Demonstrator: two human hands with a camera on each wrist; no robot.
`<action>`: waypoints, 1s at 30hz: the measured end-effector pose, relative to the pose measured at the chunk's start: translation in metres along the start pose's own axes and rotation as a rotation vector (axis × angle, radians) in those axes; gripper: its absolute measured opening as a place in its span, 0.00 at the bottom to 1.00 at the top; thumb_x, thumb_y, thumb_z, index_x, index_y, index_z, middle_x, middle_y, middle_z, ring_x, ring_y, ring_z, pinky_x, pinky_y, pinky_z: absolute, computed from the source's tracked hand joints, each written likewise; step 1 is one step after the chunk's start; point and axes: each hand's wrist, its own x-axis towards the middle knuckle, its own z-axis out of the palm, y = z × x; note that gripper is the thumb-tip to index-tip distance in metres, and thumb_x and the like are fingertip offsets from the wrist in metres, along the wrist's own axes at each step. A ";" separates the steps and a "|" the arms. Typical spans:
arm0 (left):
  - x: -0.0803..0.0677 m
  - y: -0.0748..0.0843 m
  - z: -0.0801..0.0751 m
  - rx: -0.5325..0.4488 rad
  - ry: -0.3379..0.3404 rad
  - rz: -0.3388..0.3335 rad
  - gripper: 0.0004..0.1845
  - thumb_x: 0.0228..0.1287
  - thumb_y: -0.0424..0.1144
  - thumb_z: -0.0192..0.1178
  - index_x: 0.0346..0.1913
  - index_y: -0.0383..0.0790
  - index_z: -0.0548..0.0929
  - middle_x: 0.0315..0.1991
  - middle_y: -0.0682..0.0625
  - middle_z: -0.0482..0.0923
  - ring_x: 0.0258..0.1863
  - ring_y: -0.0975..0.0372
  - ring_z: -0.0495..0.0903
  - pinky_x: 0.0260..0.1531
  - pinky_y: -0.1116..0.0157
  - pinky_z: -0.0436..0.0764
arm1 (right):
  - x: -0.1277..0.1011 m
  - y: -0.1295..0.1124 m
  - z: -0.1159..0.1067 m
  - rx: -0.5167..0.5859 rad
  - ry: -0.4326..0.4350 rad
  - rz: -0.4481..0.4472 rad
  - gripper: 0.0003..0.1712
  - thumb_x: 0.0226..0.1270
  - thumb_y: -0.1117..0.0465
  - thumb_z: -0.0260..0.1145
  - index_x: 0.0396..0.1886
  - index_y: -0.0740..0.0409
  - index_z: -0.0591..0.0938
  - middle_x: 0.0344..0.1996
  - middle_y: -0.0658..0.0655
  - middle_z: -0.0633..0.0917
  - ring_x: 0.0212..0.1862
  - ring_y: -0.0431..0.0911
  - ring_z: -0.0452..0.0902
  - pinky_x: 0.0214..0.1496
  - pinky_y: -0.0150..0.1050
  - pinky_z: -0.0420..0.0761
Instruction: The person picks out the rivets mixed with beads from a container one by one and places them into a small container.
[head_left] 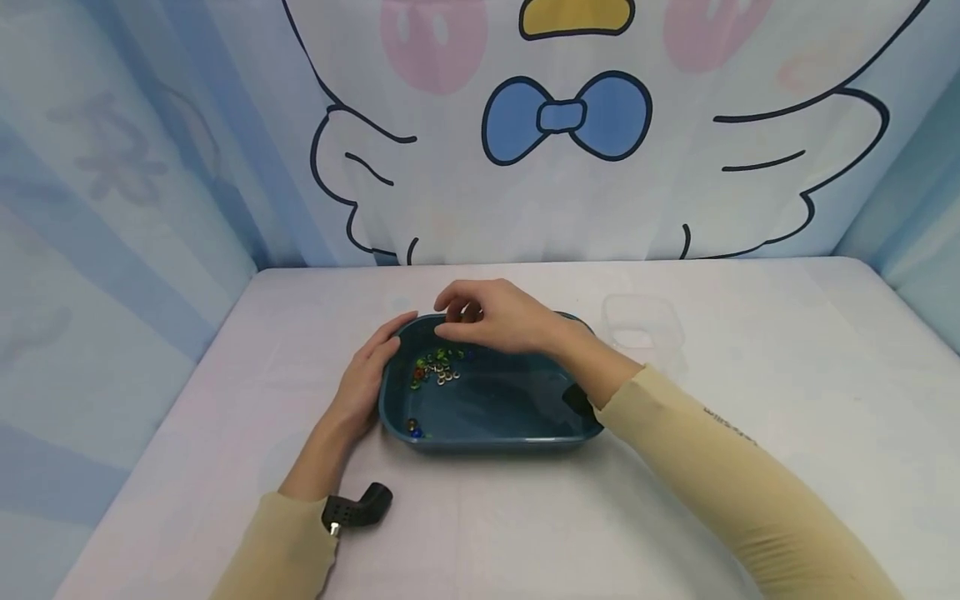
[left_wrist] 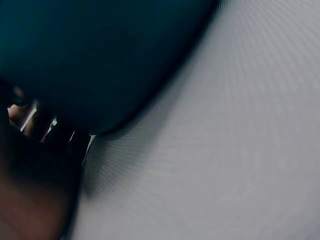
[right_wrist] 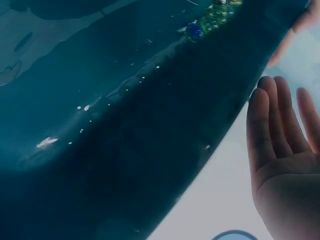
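A dark teal tray (head_left: 487, 442) sits in the middle of a white table. A cluster of small coloured beads and rings (head_left: 437, 367) lies in its far left part, and two loose beads (head_left: 413, 429) lie in its near left corner. My left hand (head_left: 375, 358) rests flat against the tray's left rim with its fingers straight. My right hand (head_left: 452, 315) hovers above the cluster with its fingers loosely bent and nothing visibly held. In the right wrist view the hand (right_wrist: 280, 125) shows a bare palm beside the tray (right_wrist: 125, 150) and the beads (right_wrist: 210, 20).
A clear plastic container (head_left: 642, 332) stands just behind the tray's far right corner. A printed fabric backdrop walls the table at the back and both sides. The left wrist view shows only the tray's outer wall (left_wrist: 100, 60) and the tabletop (left_wrist: 225, 150).
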 end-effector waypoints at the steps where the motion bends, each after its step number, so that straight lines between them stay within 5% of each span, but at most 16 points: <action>1: 0.000 0.000 0.000 -0.003 0.000 0.000 0.25 0.84 0.45 0.36 0.77 0.50 0.64 0.76 0.51 0.61 0.75 0.59 0.57 0.74 0.55 0.53 | 0.000 0.001 0.001 -0.002 -0.007 0.001 0.19 0.72 0.55 0.67 0.58 0.58 0.81 0.43 0.52 0.85 0.42 0.44 0.81 0.47 0.39 0.81; 12: 0.001 0.000 0.001 -0.042 -0.016 0.008 0.25 0.84 0.43 0.36 0.77 0.46 0.64 0.75 0.49 0.61 0.74 0.58 0.58 0.73 0.56 0.54 | 0.001 0.008 0.008 -0.077 -0.132 -0.021 0.18 0.71 0.56 0.68 0.55 0.61 0.82 0.38 0.50 0.85 0.40 0.42 0.81 0.47 0.38 0.80; 30: 0.001 -0.001 0.000 -0.025 -0.013 0.003 0.25 0.83 0.43 0.36 0.77 0.47 0.65 0.75 0.50 0.61 0.75 0.58 0.58 0.74 0.55 0.53 | 0.005 0.014 0.010 -0.111 -0.270 0.078 0.18 0.69 0.57 0.69 0.54 0.60 0.83 0.41 0.51 0.86 0.44 0.42 0.81 0.49 0.38 0.80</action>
